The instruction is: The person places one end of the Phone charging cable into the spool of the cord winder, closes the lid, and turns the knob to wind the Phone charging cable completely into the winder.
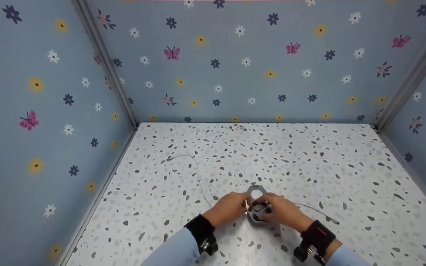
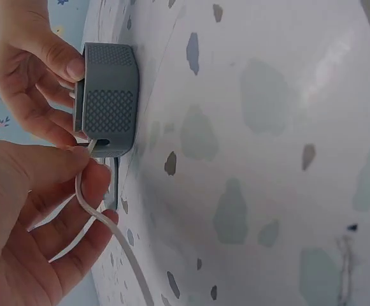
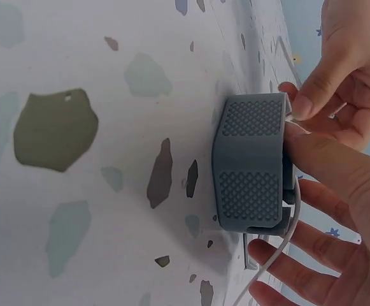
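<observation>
A grey octagonal cable winder (image 1: 254,220) with diamond-textured sides (image 2: 108,109) sits on the table, a ring-shaped part (image 1: 250,191) extending from its far side. Thin white cable (image 1: 199,177) runs into its open top. My left hand (image 1: 229,208) pinches this cable (image 2: 126,245) between thumb and forefinger, right beside a notch in the winder's wall. On the opposite side, my right hand (image 1: 283,210) grips the winder, its thumb (image 3: 328,156) at the top rim and fingers around the far side. Those fingers partly hide the inside.
One cable end (image 1: 169,159) lies at the far left on the speckled white table (image 1: 154,199); the other end (image 1: 335,221) lies to the right. Flowered blue panels (image 1: 231,81) wall the table at the back and both sides.
</observation>
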A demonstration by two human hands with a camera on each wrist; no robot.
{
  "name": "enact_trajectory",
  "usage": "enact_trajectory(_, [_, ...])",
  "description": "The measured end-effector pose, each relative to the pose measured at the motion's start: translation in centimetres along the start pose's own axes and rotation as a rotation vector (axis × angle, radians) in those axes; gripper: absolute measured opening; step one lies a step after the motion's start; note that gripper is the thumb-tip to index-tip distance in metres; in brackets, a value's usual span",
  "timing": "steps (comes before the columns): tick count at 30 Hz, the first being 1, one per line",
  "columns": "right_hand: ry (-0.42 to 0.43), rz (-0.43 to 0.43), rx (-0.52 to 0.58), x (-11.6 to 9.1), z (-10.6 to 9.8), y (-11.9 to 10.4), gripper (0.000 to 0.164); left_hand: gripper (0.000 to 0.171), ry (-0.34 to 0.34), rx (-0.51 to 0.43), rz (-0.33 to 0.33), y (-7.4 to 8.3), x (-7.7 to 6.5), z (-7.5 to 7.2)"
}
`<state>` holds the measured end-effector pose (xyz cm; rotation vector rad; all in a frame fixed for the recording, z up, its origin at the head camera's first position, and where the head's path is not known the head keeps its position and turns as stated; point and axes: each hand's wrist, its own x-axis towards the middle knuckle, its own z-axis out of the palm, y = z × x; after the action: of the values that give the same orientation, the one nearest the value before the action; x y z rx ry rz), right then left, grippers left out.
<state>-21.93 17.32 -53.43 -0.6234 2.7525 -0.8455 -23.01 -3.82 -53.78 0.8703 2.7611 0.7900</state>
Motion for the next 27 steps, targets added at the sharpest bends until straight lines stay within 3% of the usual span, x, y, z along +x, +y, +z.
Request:
enact_trajectory(7, [-0.007,-0.015,-0.012,0.1,-0.1,0.1,0.047,0.014,0.048,0.120,-0.007,0.2,0.3,0.4])
enact_trajectory(15, [-0.001,-0.078,-0.087,-0.2,-1.1,0.5,0.054,0.014,-0.035,0.208,-0.049,1.5,0.2,-0.9])
enact_trajectory(22, [0.023,-0.104,-0.100,-0.4,-2.5,1.8,0.035,0.036,-0.036,0.212,-0.032,3.2,0.9,-0.4])
enact_trajectory(27, [-0.002,-0.104,-0.060,0.0,-2.4,2.2,0.015,0.037,-0.034,0.190,-0.068,3.5,1.2,0.9])
